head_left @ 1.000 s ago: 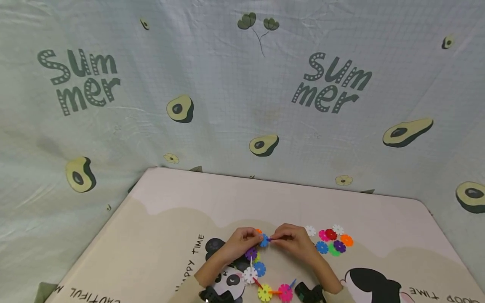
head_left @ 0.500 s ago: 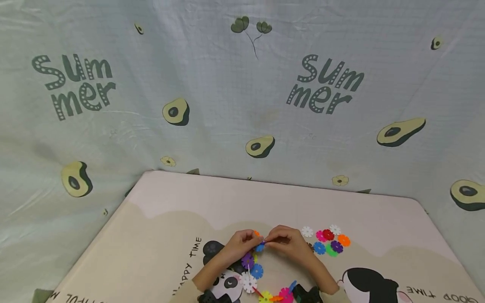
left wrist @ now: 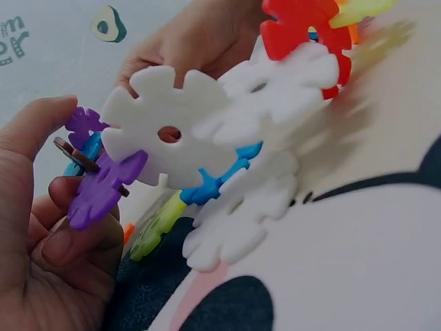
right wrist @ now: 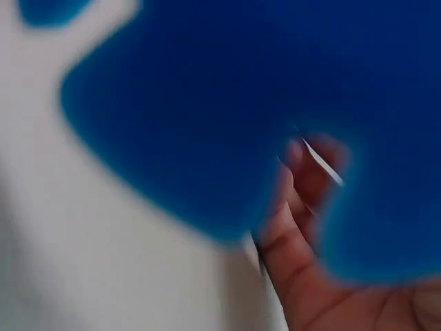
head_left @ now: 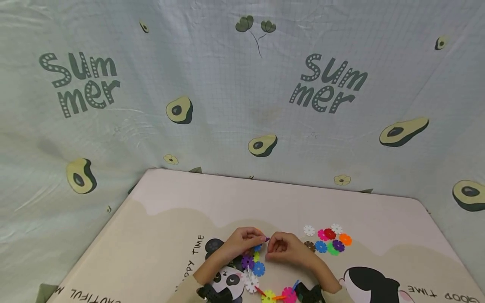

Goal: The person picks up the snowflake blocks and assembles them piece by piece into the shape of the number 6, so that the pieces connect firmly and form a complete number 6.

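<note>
In the head view my left hand [head_left: 242, 244] pinches the end of a chain of flower-shaped interlocking discs. A blue disc [head_left: 258, 248] shows below its fingertips and a small purple disc [head_left: 267, 239] sticks out past them. In the left wrist view the thumb and fingers surround that blue disc [left wrist: 86, 153], near a brown disc [left wrist: 74, 153] slotted into another purple disc [left wrist: 107, 189]. My right hand [head_left: 286, 249] hovers just right of the purple piece, apart from it, fingers loosely curled with nothing visible in them. A blurred blue disc [right wrist: 186, 124] hides part of it in the right wrist view.
The chain curves toward me through a white disc [head_left: 251, 282], a yellow disc [head_left: 269, 296] and a pink disc [head_left: 289, 295]. Loose discs, among them an orange one [head_left: 345, 239], lie right of my right hand on the printed table mat [head_left: 182, 193]. A patterned curtain [head_left: 212, 84] hangs behind.
My right hand pinched the purple disc against the blue one, then let go and drew back slightly to the right and down. The purple disc stays at my left fingertips.
</note>
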`<state>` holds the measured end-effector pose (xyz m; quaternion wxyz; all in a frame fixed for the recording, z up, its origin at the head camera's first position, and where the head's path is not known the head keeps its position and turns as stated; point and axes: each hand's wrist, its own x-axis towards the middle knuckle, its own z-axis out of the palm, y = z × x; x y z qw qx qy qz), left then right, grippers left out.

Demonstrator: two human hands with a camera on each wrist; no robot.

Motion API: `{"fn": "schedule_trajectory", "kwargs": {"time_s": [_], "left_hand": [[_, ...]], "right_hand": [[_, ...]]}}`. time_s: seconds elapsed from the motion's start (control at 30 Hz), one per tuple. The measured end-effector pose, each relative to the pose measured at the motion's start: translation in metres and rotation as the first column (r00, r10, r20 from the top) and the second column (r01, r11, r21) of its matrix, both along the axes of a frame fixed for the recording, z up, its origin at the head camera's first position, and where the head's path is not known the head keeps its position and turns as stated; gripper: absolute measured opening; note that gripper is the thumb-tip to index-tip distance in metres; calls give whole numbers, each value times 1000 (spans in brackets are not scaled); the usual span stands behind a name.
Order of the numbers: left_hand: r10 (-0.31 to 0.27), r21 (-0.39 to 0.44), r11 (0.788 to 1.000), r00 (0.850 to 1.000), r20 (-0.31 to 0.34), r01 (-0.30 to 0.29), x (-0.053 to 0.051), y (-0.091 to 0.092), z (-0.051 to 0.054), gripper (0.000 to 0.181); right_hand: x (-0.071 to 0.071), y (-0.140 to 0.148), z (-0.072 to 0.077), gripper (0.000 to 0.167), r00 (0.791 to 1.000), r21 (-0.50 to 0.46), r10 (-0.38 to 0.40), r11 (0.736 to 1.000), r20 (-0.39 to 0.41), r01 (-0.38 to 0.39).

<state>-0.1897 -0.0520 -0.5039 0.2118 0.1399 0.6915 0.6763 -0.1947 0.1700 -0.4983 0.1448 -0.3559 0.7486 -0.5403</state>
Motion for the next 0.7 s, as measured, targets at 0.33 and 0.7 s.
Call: {"fn": "schedule_trajectory", "kwargs": {"time_s": [0.33, 0.7], "left_hand": [[-56, 8, 998, 998, 11, 56, 0, -4, 2, 40], [-47, 3, 999, 999, -11, 47, -1, -3, -1, 38]], "right_hand": [[7, -16, -8, 28, 996, 99, 85, 992, -27, -82], [5, -10, -5, 21, 995, 96, 99, 991, -3, -98]]}}
